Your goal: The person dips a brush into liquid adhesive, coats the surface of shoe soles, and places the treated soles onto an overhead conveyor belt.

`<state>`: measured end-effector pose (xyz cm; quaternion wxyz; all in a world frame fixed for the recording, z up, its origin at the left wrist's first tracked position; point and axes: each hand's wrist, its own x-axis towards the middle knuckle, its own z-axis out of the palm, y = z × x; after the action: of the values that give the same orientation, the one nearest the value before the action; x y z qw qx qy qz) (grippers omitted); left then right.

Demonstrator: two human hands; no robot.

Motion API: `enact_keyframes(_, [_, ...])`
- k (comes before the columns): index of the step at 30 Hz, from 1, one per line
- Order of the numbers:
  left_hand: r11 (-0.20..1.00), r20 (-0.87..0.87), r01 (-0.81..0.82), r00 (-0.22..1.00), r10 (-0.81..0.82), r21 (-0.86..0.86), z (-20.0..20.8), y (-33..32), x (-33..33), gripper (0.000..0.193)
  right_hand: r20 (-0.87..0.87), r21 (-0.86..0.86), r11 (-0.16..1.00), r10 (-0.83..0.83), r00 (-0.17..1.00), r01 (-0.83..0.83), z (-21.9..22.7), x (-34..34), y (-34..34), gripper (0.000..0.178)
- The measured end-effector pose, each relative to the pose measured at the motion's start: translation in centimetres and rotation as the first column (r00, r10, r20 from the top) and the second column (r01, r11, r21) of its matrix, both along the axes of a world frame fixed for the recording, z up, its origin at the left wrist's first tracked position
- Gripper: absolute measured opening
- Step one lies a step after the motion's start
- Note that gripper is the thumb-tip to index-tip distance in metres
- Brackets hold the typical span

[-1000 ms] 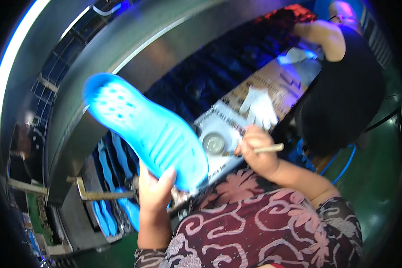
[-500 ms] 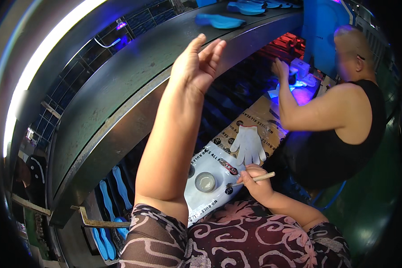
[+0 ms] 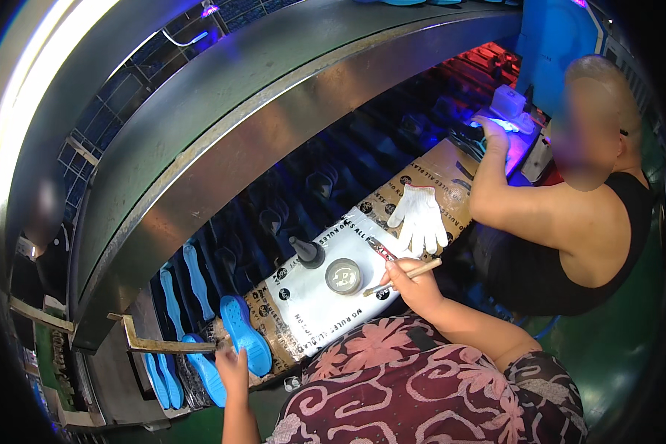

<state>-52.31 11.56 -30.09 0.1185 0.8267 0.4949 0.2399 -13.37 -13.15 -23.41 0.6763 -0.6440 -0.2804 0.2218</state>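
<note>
My right hand (image 3: 416,287) is closed around a wooden-handled brush (image 3: 426,268), its bristles pointing left. Beside the bristles, a round grey cup (image 3: 342,276) of whitish liquid stands on a white sheet (image 3: 318,307). My left hand (image 3: 234,370) is low on the left, its thumb and slightly blurred fingers apart. Right next to the thumb lies a bright blue shoe sole (image 3: 246,337); whether I touch it is unclear. Another blue sole (image 3: 206,370) lies on the hand's other side.
A dark conical-topped container (image 3: 307,252), a red-handled tool (image 3: 382,250) and a white glove (image 3: 420,220) lie on the board. A conveyor (image 3: 274,78) curves behind, above dark racks. A metal bracket (image 3: 166,345) juts near my left hand. A co-worker (image 3: 570,214) sits at right under violet light.
My left hand has come down from the conveyor to the blue soles at lower left. My right hand keeps the brush near the cup. The co-worker's arm has lowered toward the lit area.
</note>
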Motion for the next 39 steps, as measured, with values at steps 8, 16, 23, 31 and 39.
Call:
enact_keyframes(8, [0.592,0.374,-0.050,0.731,0.570,-0.804,-5.1,-0.3,0.0,0.045,0.063,-0.057,0.991,0.128,0.990,-0.124,0.5,-2.4,2.6,0.033])
enact_keyframes(16, [0.190,0.507,0.709,0.266,0.820,-0.679,2.3,-0.5,2.2,0.017,-0.021,-0.114,0.994,0.001,1.000,-0.003,-0.3,-2.8,0.9,0.032])
enact_keyframes(23, [0.584,0.754,0.482,0.487,0.441,-0.653,5.7,-7.1,9.1,0.046,0.026,-0.096,0.995,-0.004,1.000,0.006,1.4,-0.9,1.5,0.036])
enact_keyframes(31, [0.808,0.753,0.436,0.658,0.013,-0.395,8.4,-8.7,14.5,0.041,0.288,-0.033,0.966,0.257,0.923,-0.258,5.6,-3.7,3.9,0.033])
enact_keyframes(39, [0.851,0.800,0.460,0.594,-0.082,-0.254,9.1,-9.5,16.3,0.038,0.707,0.066,0.937,0.199,0.679,-0.344,5.1,-5.5,5.9,0.025])
